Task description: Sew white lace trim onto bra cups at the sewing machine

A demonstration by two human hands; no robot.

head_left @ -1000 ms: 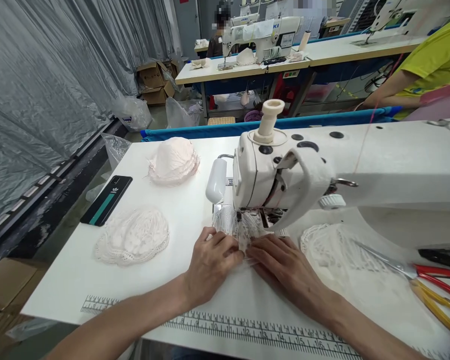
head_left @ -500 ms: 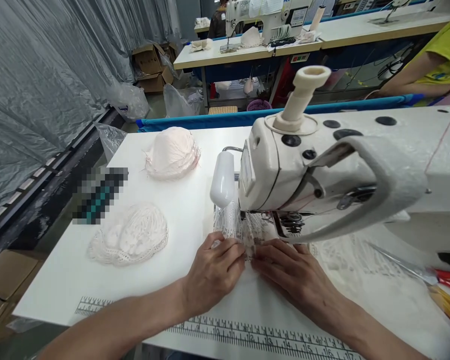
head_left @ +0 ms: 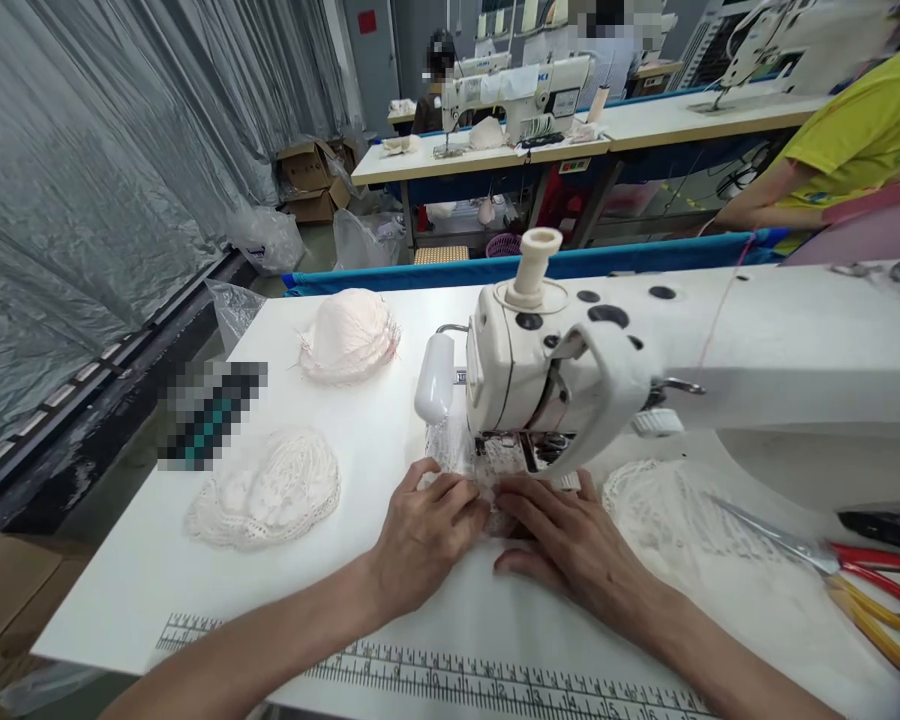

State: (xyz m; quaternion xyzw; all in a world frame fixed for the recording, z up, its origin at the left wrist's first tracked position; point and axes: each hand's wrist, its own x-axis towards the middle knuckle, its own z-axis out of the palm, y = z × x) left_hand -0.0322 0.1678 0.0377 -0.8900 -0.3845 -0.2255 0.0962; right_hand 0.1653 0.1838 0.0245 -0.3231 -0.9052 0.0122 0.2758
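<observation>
White lace fabric [head_left: 504, 458] lies under the needle area of the white sewing machine [head_left: 495, 350], partly hidden by the machine head and my fingers. My left hand [head_left: 431, 540] is closed, its curled fingers pinching the lace's near left edge. On the right side of the lace rest the long fingers of my right hand [head_left: 570, 545], laid fairly flat, with the thumb spread apart on the table. Beside that hand, to its right, is another white lace piece [head_left: 682, 510]. Scissors [head_left: 787, 540] with red and yellow handles have their blades over it.
A pale pink stack of cup-shaped pieces [head_left: 351, 337] and a white lace pile [head_left: 270, 488] sit on the left of the table. A printed ruler [head_left: 435, 672] runs along the front edge. Beyond a blue bar [head_left: 390, 278], a person in a yellow shirt [head_left: 855, 140] sits at right.
The view has tilted up and back, showing more of the room. My right thumb has spread away from its fingers, which lie flatter on the lace; my left hand keeps its pinch.
</observation>
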